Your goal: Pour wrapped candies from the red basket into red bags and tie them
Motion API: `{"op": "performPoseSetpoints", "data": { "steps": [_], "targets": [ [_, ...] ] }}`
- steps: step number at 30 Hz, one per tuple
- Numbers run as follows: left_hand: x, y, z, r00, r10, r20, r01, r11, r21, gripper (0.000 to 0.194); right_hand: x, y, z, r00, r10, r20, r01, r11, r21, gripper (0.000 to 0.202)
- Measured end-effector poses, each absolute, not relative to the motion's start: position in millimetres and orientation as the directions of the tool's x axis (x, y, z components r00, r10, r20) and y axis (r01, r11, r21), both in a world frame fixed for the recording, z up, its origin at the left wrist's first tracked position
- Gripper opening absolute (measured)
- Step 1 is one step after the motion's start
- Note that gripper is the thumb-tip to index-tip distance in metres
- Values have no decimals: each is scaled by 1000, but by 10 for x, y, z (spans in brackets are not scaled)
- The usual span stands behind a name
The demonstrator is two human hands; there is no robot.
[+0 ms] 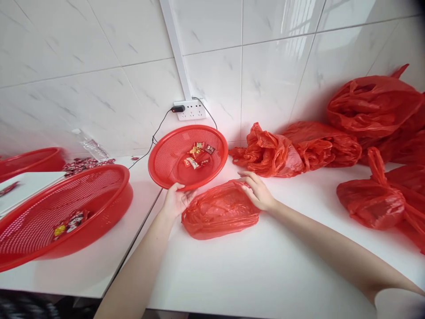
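A round red plastic basket [162, 155] with mesh sides sits near the wall, a few small wrapped candies [196, 155] inside it. My left hand [177, 201] has its thumb over the basket's near rim, the other fingers below beside the bag. In front of the basket, a red plastic bag [221, 212] lies on the white table, its mouth spread. My right hand [257, 190] rests at the bag's far right edge with fingers stretched out and apart. Part of its grip is hidden by the film, but nothing shows held in it.
Another larger red basket [122, 190] with a few packets stands at left, beside a white board [33, 188] and a clear bottle [91, 146]. Several full red bags [372, 197] line the right side. A power strip [191, 110] with cords hangs on the wall.
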State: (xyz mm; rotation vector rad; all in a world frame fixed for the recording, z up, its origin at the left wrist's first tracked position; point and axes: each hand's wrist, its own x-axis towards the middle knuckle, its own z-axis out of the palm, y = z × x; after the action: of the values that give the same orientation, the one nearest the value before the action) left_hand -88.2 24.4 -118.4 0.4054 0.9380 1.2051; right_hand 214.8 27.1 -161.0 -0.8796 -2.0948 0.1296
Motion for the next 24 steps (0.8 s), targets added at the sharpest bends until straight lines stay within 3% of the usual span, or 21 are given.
{"op": "performPoseSetpoints", "data": {
  "steps": [2,4,9,17,20,24],
  "targets": [
    [-861,262,-1274,5,924,-383,-615,305,727,28,2018,235,-1464,-338,653,678,519,730,-445,24],
    [-813,267,-1358,-20,931,-365,-612,278,740,27,1846,213,-1332,-353,628,693,496,754,-430,22],
    [-733,237,-1462,40,957,-287,-556,260,789,25,1424,249,-1309,-516,541,664,497,820,-283,27],
    [-775,143,-1382,60,981,-187,-451,194,871,31,1441,345,-1657,-588,487,646,578,811,-86,36],
    [-696,33,-1335,39,992,-117,-440,122,890,41,1505,343,-1630,-534,527,661,628,771,-107,46],
    [-542,-104,-1354,80,989,-124,-399,146,905,33,1460,285,-1591,-514,570,641,652,745,-139,66]
  ]
}}
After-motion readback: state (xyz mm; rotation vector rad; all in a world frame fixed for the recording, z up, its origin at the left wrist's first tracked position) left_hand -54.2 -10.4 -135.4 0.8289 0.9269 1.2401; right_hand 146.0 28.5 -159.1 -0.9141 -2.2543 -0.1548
